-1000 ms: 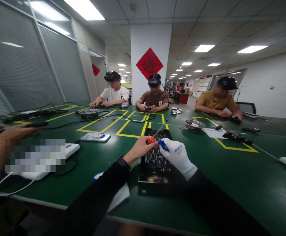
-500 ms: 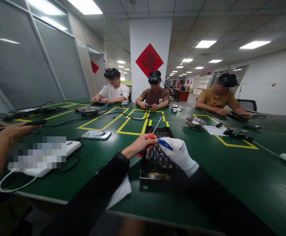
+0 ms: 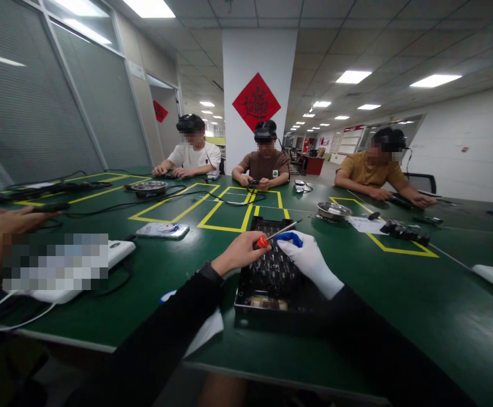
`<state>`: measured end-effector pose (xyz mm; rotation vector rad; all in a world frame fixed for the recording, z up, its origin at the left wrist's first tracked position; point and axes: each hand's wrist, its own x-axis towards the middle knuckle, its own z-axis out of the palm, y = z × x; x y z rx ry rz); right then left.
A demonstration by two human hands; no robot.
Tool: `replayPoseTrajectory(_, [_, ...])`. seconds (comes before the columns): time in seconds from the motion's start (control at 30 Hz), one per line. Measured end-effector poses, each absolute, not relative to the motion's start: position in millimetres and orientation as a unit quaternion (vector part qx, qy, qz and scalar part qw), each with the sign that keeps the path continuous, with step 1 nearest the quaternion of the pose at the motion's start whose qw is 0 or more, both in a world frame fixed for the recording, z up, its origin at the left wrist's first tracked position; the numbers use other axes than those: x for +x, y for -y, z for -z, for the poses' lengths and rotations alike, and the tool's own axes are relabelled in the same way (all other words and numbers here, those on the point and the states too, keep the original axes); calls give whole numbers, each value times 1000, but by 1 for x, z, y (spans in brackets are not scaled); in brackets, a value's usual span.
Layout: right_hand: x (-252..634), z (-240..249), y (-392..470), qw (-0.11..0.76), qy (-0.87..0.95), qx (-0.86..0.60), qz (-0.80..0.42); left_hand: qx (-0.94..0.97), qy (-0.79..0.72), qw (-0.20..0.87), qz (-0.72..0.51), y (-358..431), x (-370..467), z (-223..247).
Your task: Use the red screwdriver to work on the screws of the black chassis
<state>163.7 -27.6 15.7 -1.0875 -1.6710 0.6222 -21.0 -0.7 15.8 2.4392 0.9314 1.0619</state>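
Observation:
My bare left hand is closed round the red and black handle of a screwdriver. Its metal shaft points up to the right, toward the gloved fingers. My right hand, in a white glove with blue fingers, is pinched close to that shaft. Whatever lies between its fingertips is too small or hidden to name. Below both hands lies a shallow black case holding many dark, shiny parts. My hands cover some of it.
A white glove lies under my left forearm. Left of the case are a phone and a white device with a cable. Metal bowls and black parts stand farther off. Several co-workers sit around the green table.
The screwdriver's shaft has tipped down to the right, closer to the gloved hand. My right fingers have curled in more tightly. The whole view has shifted slightly.

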Motion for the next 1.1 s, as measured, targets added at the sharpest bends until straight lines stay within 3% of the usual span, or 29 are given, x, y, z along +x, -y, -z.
replayPoseTrajectory(0.4, [158, -16, 36, 300, 806, -509, -34, 897, -337, 8, -287, 4, -30, -16])
replayPoseTrajectory(0.6, [158, -29, 28, 249, 792, -504, -238, 798, -497, -72, -334, -4, -36, -12])
replayPoseTrajectory(0.7, [148, -42, 34, 190, 820, -427, -330, 735, -591, -76, -323, -11, -38, -4])
replayPoseTrajectory(0.83, [130, -53, 45, 120, 868, -324, -357, 724, -633, -67, -267, -17, -38, 8])
replayPoseTrajectory(1.1, [129, -35, 42, 69, 845, -363, -387, 742, -627, -52, -232, -19, -35, 15])
